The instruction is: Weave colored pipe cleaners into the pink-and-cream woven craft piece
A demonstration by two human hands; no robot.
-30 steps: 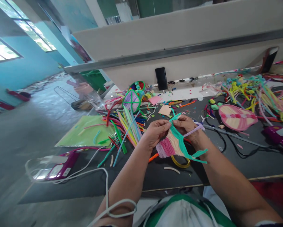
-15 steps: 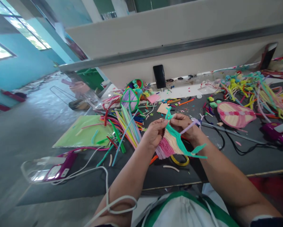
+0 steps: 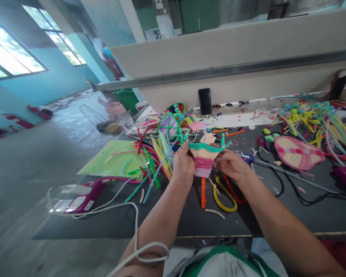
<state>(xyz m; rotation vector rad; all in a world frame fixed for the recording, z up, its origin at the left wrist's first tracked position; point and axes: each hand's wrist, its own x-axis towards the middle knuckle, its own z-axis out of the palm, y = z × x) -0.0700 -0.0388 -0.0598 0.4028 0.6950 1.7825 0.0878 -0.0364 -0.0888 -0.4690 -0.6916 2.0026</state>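
Observation:
A striped piece made of pipe cleaners (image 3: pixel 204 158), teal at the top, then cream, pink and lilac, hangs between my hands with its wide side up. My left hand (image 3: pixel 184 163) pinches its left edge, thumb in front. At the right corner, the fingers of my right hand (image 3: pixel 230 163) close on the teal end. An orange stem (image 3: pixel 203 194) shows below the piece; whether it is joined on, I cannot tell. Scissors (image 3: pixel 225 198) with yellow and red handles lie on the dark table just below my right hand.
Loose pipe cleaners (image 3: pixel 162 154) and a green sheet in plastic (image 3: pixel 112 156) lie to the left, near a purple device (image 3: pixel 84 198) with a white cable. A phone (image 3: pixel 205 101) leans against the back panel. To the right are a pink oval piece (image 3: pixel 298 152) and a glue gun (image 3: pixel 248 157).
The striped piece has turned from tilted to level, its teal side now facing away from me. My hands have moved apart to its two sides, and the view has shifted left.

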